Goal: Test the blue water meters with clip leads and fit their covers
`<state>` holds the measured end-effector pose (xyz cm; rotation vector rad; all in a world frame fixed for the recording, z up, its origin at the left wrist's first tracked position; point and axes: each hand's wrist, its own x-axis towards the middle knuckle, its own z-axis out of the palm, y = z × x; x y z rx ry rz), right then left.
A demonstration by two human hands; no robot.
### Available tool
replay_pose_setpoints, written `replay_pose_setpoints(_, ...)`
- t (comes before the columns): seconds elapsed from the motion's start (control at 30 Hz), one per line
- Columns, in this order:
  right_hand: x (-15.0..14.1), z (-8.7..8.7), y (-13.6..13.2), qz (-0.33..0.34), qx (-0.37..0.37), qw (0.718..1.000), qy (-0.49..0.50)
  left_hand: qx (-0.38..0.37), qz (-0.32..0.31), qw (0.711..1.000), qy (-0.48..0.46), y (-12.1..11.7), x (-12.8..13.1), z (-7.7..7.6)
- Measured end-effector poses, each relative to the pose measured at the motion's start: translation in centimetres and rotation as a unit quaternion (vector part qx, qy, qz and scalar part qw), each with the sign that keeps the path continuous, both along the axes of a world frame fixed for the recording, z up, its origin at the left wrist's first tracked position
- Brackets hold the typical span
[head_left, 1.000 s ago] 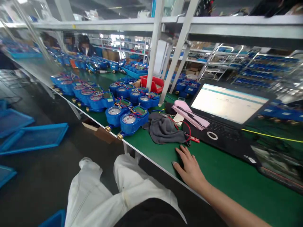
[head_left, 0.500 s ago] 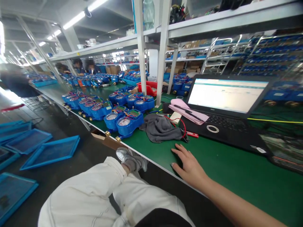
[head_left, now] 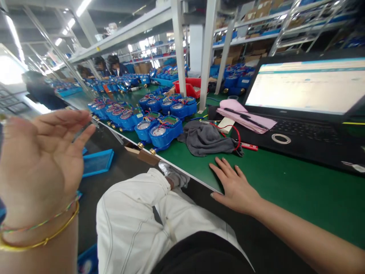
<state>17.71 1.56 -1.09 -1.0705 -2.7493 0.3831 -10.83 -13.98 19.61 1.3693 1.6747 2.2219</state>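
Observation:
My left hand [head_left: 49, 156] is raised close to the camera at the left, palm showing and fingers loosely apart, holding nothing. A gold bangle [head_left: 45, 240] and a thin coloured cord circle its wrist. Flat on the green bench top [head_left: 288, 194], near the front edge, rests my right hand [head_left: 235, 188] with its fingers spread. Just beyond it lie a crumpled grey cloth [head_left: 203, 139] and a red wire [head_left: 238, 133]. Blue water meters [head_left: 161, 131] with round dials, brass ends and exposed circuit boards stand in rows left of the cloth.
An open laptop [head_left: 308, 89] stands at the right, with pink papers [head_left: 245, 116] and a white ring [head_left: 281, 139] on it. Metal shelf posts [head_left: 209, 53] rise behind the meters, near a red bin [head_left: 192, 86]. Blue trays [head_left: 98, 163] lie on the floor. Co-workers sit farther along.
My left hand has come into view at the left, raised and open. The camera view has shifted, so the bench things appear higher and farther right. My right hand stays on the bench, fingers spread wider.

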Motion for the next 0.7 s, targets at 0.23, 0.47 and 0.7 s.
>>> replay_pose_setpoints(0.23,0.5,-0.3,0.0,0.015,0.047,0.998,-0.035,-0.039,-0.007,0.999,-0.004,1.5,0.1,-1.8)
replay_pose_setpoints(0.47,0.6,0.0,-0.1,0.009,0.057,0.997,-0.056,-0.044,-0.024,0.998,-0.029,2.0,0.9,-2.3)
replay_pose_setpoints(0.7,0.2,0.9,0.0,0.002,0.019,0.998,-0.067,-0.067,-0.094,0.993,-0.009,2.4,1.1,-2.6)
